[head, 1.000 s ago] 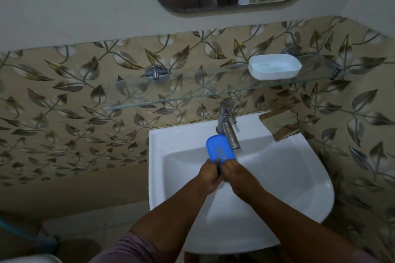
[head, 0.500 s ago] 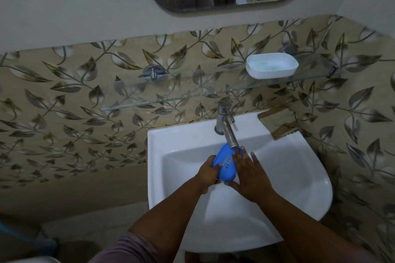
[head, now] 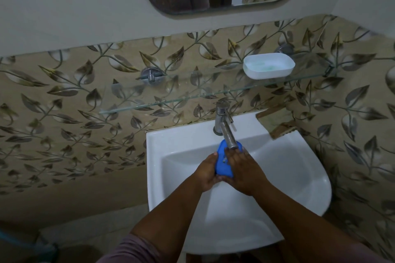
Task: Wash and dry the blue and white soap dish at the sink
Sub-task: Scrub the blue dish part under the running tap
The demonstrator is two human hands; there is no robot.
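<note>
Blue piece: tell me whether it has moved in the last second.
Yes. The blue piece has moved back toward the tap; its far end now sits under the spout, where before it stood left of it, clear of the spout.

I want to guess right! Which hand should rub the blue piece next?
Probably the right hand: it lies on the blue piece under the tap, while the left hand grips its edge.

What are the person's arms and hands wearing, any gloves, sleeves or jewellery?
Both hands, left and right, are bare: no gloves, and no rings or watch that I can make out. The forearms are bare too. A mauve sleeve covers the left upper arm at the bottom edge. The right arm leaves the picture still bare, so any sleeve there is out of view.
</note>
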